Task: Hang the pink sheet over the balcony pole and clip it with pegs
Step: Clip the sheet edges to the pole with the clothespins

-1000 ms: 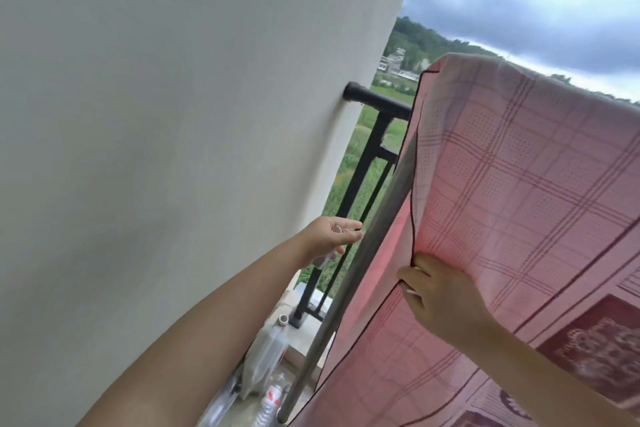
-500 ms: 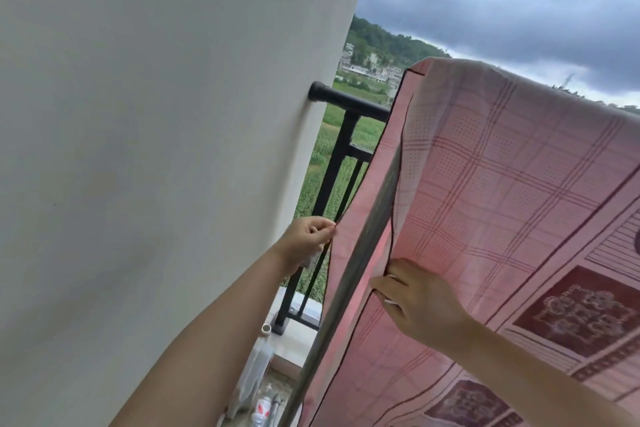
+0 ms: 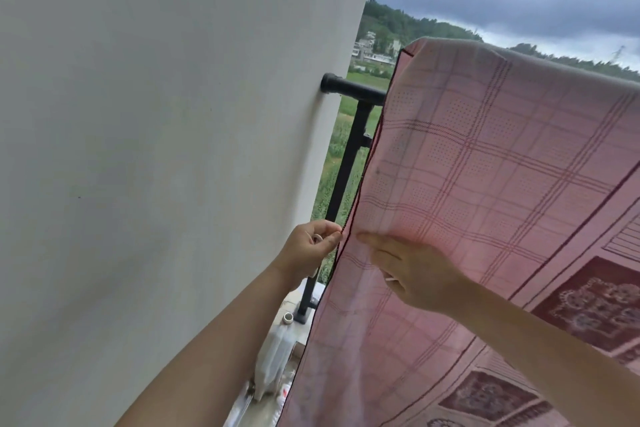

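Note:
The pink sheet (image 3: 485,163), checked with dark red squares lower down, hangs draped over the balcony pole, which it hides. My left hand (image 3: 308,250) pinches the sheet's dark left edge between thumb and forefinger, and a small white looped thing shows inside its fingers. My right hand (image 3: 415,270) lies against the front of the sheet just right of that edge. Its forefinger stretches left and its lower fingers curl on a small white thing, probably a peg (image 3: 391,278).
A white wall (image 3: 173,149) fills the left. The black balcony railing (image 3: 349,149) meets it behind the sheet. Plastic bottles (image 3: 273,360) stand on the floor by the railing foot. Fields, houses and a dark sky lie beyond.
The sheet's front layer has come down over the grey pole, which no longer shows. My right hand has let go of the edge and lies on the cloth. My left hand now pinches the edge.

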